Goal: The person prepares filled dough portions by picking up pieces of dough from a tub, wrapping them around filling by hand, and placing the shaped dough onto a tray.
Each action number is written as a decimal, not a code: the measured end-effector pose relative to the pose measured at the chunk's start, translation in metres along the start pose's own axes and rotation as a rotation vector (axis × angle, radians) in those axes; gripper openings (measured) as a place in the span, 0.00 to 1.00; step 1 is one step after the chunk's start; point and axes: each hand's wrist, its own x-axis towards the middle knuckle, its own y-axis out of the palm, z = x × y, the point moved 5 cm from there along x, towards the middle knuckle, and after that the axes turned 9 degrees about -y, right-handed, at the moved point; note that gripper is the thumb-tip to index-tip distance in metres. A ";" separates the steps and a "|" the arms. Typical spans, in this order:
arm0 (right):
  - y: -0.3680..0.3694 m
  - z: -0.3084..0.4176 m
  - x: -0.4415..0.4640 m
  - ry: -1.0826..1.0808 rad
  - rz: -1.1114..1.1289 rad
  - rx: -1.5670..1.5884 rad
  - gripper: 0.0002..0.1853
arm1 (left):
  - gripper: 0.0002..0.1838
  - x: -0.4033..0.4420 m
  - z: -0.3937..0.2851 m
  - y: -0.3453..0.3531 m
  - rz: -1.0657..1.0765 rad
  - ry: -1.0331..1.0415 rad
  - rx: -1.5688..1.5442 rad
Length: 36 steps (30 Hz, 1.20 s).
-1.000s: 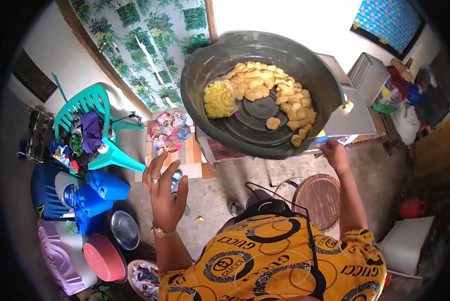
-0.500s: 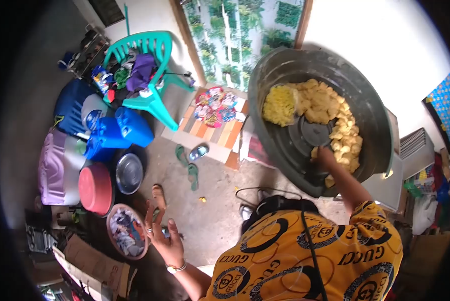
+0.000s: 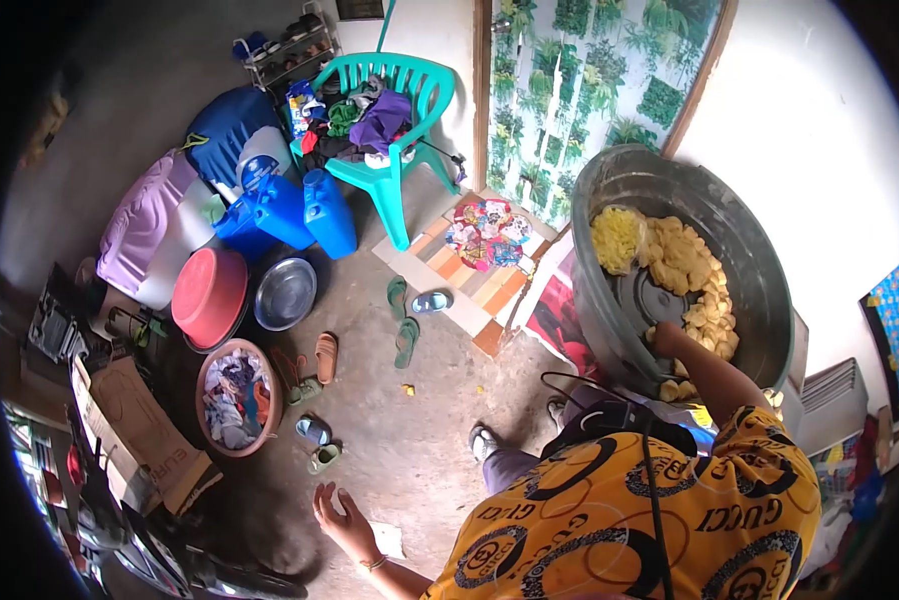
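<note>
A large dark green basin (image 3: 609, 330) stands at the right. Many yellow dough-like pieces (image 3: 707, 315) lie along its right side, beside a clear bag of small yellow bits (image 3: 616, 238). My right hand (image 3: 667, 340) reaches inside the basin, at the lower end of the pieces. Its fingers are closed around or at a small yellow piece, mostly hidden by the hand. My left hand (image 3: 345, 522) hangs low over the floor, fingers apart, holding nothing, with a bracelet on the wrist.
A green chair (image 3: 394, 190) bears clothes. Blue jugs (image 3: 329, 215), a red basin (image 3: 209, 295), a metal bowl (image 3: 285, 294) and a tub of clothes (image 3: 272, 420) stand left. Slippers (image 3: 405, 342) and a floor mat (image 3: 439, 255) lie ahead; cardboard (image 3: 139, 430) is at lower left.
The view has swung left, showing more floor. My right hand has gone from the basin's rim to the pieces inside. My left hand has lowered, still open.
</note>
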 end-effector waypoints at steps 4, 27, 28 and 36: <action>-0.017 0.011 -0.037 -0.989 -0.006 -0.333 0.16 | 0.10 -0.027 -0.039 0.026 0.032 0.092 -0.037; -0.150 -0.078 -0.160 -0.838 -0.666 1.505 0.13 | 0.25 -0.235 -0.511 0.285 1.575 0.333 -0.701; -0.148 -0.082 -0.160 -0.835 -0.642 1.549 0.13 | 0.22 -0.238 -0.514 0.292 1.552 0.278 -0.758; -0.155 -0.100 -0.144 -0.836 -0.826 1.190 0.11 | 0.10 -0.239 -0.526 0.328 1.310 0.177 -0.816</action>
